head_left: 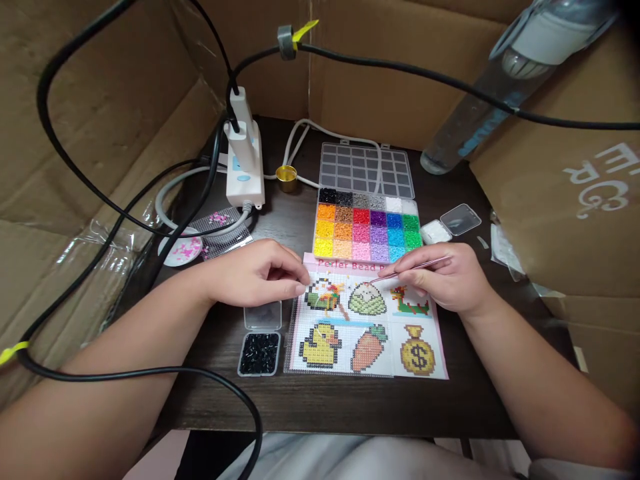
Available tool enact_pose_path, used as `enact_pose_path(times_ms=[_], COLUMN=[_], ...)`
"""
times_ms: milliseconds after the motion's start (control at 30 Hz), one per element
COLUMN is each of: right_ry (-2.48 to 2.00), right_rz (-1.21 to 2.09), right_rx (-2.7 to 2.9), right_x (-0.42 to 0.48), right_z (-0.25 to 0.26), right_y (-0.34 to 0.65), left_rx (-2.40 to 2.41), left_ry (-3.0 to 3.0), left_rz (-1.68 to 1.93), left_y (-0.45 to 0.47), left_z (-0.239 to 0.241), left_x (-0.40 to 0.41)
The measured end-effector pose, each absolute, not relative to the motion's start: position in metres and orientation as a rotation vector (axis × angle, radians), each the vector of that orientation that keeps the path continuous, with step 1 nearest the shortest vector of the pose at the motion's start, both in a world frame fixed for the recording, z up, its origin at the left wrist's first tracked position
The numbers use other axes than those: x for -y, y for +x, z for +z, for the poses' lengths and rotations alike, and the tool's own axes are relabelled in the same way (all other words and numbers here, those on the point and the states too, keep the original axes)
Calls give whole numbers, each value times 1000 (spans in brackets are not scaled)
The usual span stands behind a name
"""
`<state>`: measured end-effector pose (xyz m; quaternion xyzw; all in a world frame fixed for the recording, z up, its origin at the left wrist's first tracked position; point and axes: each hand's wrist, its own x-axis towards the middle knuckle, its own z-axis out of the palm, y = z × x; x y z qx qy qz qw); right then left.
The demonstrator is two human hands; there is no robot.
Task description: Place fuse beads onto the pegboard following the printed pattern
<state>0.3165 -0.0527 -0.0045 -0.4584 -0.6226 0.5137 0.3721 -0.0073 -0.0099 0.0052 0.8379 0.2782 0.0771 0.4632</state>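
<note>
Thin metal tweezers (415, 268) are in my right hand (445, 277), held between thumb and fingers. Their tip is over the rice-dumpling picture on the printed bead pattern sheet (390, 340). A clear pegboard (294, 363) lies over the sheet's left part, with loose coloured beads around its upper pictures. My left hand (260, 273) is closed, thumb and forefinger pinching at the pegboard's upper left edge. Behind the sheet stands a sectioned bead box (369, 230) full of coloured beads, its lid tipped back. Below my left hand sits a small box of black beads (259, 353).
A white power strip (245, 173) with plugs stands at the back left, near a gold cup (287, 178). Black cables (400, 67) hang across the view. Cardboard walls surround the table. A small white-bead box (436, 231) lies right, a bottle (493, 100) behind it.
</note>
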Motion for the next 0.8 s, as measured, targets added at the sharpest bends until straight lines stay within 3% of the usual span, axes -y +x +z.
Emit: enact_pose_path(times_ms=[800], right_ry=[-1228], right_rz=[1288], right_rx=[1606], right_x=[50], right_z=[-4], right_y=[317], left_rx=[-662], left_ry=[2083], left_rz=[160], left_y=[-5], left_z=[9], left_x=[8])
